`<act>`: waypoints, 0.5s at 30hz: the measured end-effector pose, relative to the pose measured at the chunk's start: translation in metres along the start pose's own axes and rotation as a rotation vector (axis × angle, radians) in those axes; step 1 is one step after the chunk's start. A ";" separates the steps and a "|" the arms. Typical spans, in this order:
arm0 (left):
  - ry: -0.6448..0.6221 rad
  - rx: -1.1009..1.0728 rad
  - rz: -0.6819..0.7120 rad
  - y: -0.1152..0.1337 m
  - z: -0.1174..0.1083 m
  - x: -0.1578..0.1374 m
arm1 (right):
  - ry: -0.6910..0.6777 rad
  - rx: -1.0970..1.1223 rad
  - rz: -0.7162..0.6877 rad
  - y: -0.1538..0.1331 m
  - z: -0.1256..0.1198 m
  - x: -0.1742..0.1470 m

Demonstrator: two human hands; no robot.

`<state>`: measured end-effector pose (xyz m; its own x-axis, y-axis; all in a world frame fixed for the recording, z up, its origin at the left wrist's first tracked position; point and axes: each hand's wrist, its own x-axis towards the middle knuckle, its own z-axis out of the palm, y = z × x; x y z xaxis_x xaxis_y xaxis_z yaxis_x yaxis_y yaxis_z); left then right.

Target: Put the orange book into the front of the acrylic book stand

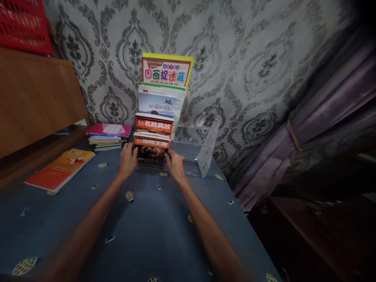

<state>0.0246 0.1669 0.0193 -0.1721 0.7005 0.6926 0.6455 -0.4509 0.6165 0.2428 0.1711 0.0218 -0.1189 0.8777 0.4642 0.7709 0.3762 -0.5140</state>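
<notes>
- Nearest the camera, two bare forearms run up from the bottom edge over a blue tablecloth (158, 231) dotted with small yellow patterned circles, converging toward the middle of the frame.
- A clear acrylic tiered rack (202, 150) stands at the centre of the frame against the wall; its left column holds four books stepped upward, while its right side shows only transparent panels.
- The lowest tier holds an orange-and-brown animal book (152, 149); above it sits a red-orange book (154, 124), then a white-and-blue book (158, 103), and at the top a yellow-edged picture book (167, 71).
- The left hand (128, 158) clasps the left edge of the animal book, fingers curled around it, thumb side toward the cover.
- The right hand (175, 164) grips the book's right edge in the same way, so the book is pinched between the two hands, upright in the front slot.
- Left of the rack, in the middle left of the frame, lies a stack of books (108, 136) with a pink one on top, near the left hand but apart from it.
- Farther left, an orange book (60, 169) lies flat on the cloth, well apart from the hands.
- A wooden headboard (35, 102) fills the upper left, with a red crate (25, 25) above it.
- Grey damask wallpaper (249, 58) backs the rack; a tied purple curtain (317, 117) hangs at right.
</notes>
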 end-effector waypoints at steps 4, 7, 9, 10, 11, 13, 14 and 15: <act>-0.007 0.002 -0.001 -0.003 0.001 0.001 | -0.003 0.030 -0.017 0.002 0.000 0.000; -0.013 -0.003 -0.002 -0.006 0.000 0.001 | -0.012 0.037 -0.018 0.002 0.000 -0.001; -0.022 -0.007 -0.003 -0.007 -0.001 0.000 | -0.022 0.033 -0.013 0.001 -0.001 0.000; -0.028 -0.008 -0.002 -0.008 -0.001 0.000 | -0.030 0.031 -0.011 0.001 -0.002 0.000; -0.034 -0.009 -0.003 -0.008 -0.002 0.000 | -0.040 0.028 -0.009 0.001 -0.004 0.000; -0.045 -0.009 -0.005 -0.008 -0.003 -0.002 | -0.064 0.023 -0.007 0.001 -0.008 0.001; -0.049 -0.010 -0.007 -0.008 -0.004 -0.002 | -0.077 0.019 -0.007 0.001 -0.010 0.001; -0.052 -0.012 -0.008 -0.008 -0.005 -0.003 | -0.089 0.014 -0.008 0.000 -0.013 0.001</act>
<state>0.0161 0.1655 0.0138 -0.1381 0.7321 0.6671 0.6353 -0.4512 0.6268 0.2510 0.1684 0.0314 -0.1806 0.8976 0.4022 0.7613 0.3865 -0.5207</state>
